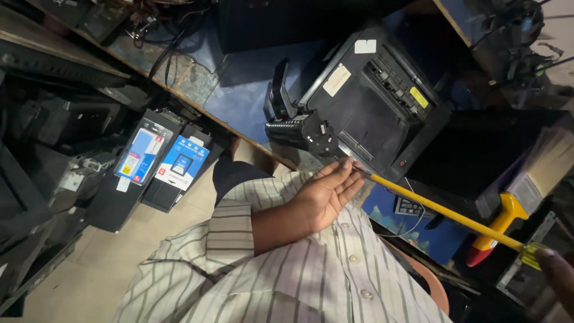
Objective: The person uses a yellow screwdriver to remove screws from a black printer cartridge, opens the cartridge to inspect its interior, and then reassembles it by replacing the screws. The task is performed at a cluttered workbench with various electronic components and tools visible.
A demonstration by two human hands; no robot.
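At the printer (371,107), hands (326,194) steady a yellow screwdriver (442,209).

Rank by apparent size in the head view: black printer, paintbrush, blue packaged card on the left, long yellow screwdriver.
1. Black printer, clearly largest.
2. Yellow screwdriver, longest but thin; left hand at its tip, right hand on its handle.
3. Paintbrush, close to the camera, so its rank against the screwdriver is unsure.
4. Blue packaged card.

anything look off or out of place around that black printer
The black boxy printer lies tilted on the blue worktop, a black ribbed part jutting from its side. The left hand steadies a long yellow-shafted screwdriver there; the right hand grips its handle.
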